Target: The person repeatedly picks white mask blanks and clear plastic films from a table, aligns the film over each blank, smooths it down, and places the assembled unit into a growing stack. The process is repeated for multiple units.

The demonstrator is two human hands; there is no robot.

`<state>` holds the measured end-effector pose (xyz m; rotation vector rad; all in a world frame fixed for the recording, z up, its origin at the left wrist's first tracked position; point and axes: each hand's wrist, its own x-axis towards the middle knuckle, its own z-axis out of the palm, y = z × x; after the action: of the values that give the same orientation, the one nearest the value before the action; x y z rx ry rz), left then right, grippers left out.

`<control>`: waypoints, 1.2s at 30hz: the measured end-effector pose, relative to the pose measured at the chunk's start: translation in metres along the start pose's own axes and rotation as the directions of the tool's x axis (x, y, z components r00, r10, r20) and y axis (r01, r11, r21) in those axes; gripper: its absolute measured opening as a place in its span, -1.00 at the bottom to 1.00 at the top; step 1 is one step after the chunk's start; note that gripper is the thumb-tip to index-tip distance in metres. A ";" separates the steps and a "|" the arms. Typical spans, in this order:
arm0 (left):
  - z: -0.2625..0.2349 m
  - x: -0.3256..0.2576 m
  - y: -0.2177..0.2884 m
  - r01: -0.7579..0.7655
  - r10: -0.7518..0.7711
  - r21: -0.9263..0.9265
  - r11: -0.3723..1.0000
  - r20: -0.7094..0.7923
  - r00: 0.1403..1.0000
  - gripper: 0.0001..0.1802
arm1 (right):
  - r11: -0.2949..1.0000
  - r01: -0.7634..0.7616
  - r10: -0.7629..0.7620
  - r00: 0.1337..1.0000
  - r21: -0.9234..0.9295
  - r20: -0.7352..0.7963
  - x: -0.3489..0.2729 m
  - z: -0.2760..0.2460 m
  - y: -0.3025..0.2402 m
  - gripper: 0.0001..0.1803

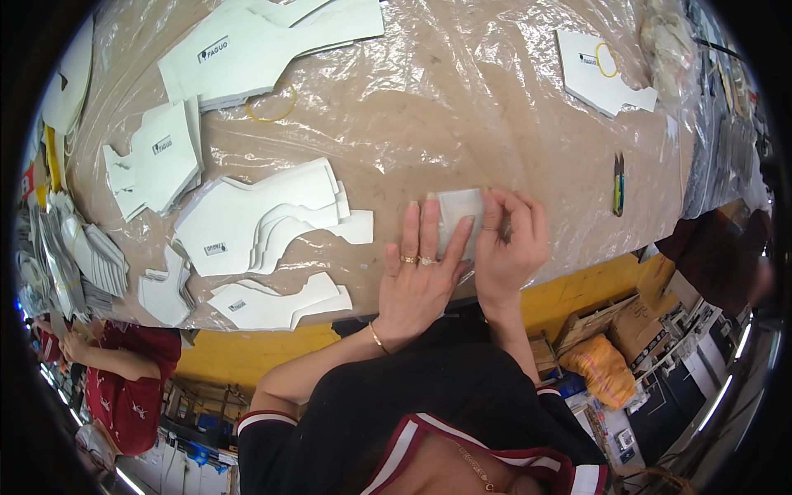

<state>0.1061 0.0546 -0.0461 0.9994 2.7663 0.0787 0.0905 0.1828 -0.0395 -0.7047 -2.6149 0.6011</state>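
A small whitish, translucent square piece point(455, 208) lies near the front edge of the plastic-covered table point(396, 107); whether it is one sheet or a thin stack I cannot make out. My left hand point(421, 280) rests flat with its fingers spread, the index and middle fingertips over the piece. It wears rings and grips nothing. At the right side of the piece my right hand point(513, 239) has its thumb and index finger pinched on the edge, the other fingers curled. Left of my hands lie stacked white cut pieces point(264, 219) with small printed labels.
More white stacks point(247, 58) lie at the far left, with a yellow rubber band point(276, 106) beside them. Right are green-handled thread snips point(619, 186) and a banded white piece point(594, 74). Grey bundles point(734, 107) line the right edge. A person in red point(136, 379) works at lower left.
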 end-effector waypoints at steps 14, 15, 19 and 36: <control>-0.001 0.001 0.000 0.013 -0.014 -0.034 0.999 -0.018 1.000 -0.25 | 0.993 0.048 -0.001 0.918 -0.109 0.395 -0.001 -0.026 -0.008 -0.89; -0.001 0.001 0.000 0.019 -0.020 -0.038 0.999 -0.015 1.000 -0.28 | 1.000 0.024 -0.020 0.899 -0.003 0.437 -0.002 -0.030 -0.007 -0.89; 0.003 0.000 -0.001 -0.001 -0.004 -0.100 0.995 -0.051 0.999 -0.42 | 0.933 -0.180 0.021 0.893 0.312 0.450 -0.005 -0.043 -0.003 -0.80; 0.008 0.001 0.000 0.002 -0.034 -0.240 0.971 -0.132 0.991 -0.65 | 0.962 0.187 -0.217 0.966 0.202 0.143 -0.004 -0.017 0.007 -0.89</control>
<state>0.1069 0.0546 -0.0543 0.9362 2.7971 0.4829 0.1036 0.1917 -0.0298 -0.3363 -2.6876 0.8587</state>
